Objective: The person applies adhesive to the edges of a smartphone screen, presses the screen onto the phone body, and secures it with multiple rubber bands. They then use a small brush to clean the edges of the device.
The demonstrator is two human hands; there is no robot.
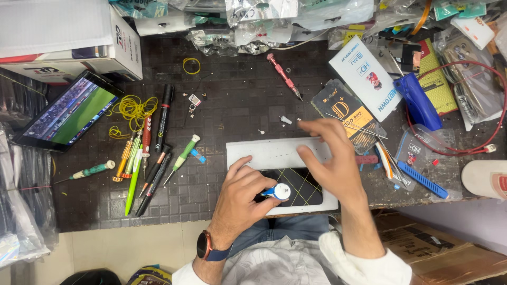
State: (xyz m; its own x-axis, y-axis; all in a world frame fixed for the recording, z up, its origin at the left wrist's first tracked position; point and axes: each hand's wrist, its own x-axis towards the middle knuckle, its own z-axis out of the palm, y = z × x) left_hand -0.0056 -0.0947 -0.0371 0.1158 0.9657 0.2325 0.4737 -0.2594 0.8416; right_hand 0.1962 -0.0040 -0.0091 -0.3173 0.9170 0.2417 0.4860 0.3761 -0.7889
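Note:
My left hand [240, 198] grips a small screwdriver with a blue shaft and a white round cap [278, 192], held upright over a dark phone [298, 186] wrapped with thin yellow rubber bands. The phone lies on a white work pad [264, 153] at the table's front edge. My right hand [330, 158] hovers above the pad's right end with its fingers spread, stretched toward the far left; it holds nothing I can see. A watch sits on my left wrist.
Several screwdrivers and pens [150, 158] lie left of the pad, with yellow rubber bands [134, 108]. A tablet [66, 113] showing video leans at the left. A red screwdriver [283, 75], packets [348, 113], a blue tool [420, 103] and red cable [475, 148] crowd the right.

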